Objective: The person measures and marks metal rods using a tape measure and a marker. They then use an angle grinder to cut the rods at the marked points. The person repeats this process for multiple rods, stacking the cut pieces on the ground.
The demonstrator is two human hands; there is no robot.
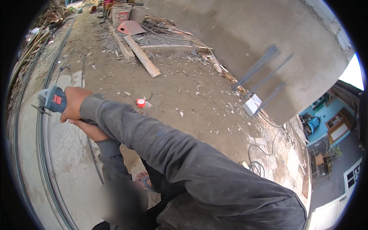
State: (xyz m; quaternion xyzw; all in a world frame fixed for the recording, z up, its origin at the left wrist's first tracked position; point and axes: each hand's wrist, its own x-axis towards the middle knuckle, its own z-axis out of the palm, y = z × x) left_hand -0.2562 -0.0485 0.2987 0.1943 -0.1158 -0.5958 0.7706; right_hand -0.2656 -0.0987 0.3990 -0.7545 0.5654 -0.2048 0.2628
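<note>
An angle grinder (55,100) with a blue-grey body and a red patch is held out at the left. Its thin cutting disc (41,110) is over the long steel bars (40,124) lying on the ground; whether it touches them I cannot tell. My right hand (76,101) is wrapped round the grinder's body just behind its head. Below it, my left hand (91,130) grips the rear of the tool, its fingers partly hidden by my right hand and sleeve. Both arms wear dark grey sleeves.
A red tape measure (141,103) lies on the dirt right of my hands. Beyond are a wooden plank (142,56), a reddish scoop-shaped piece (130,27) and buckets (121,15). Rods (260,67) lean by the wall (245,27). A cable (256,165) coils at right.
</note>
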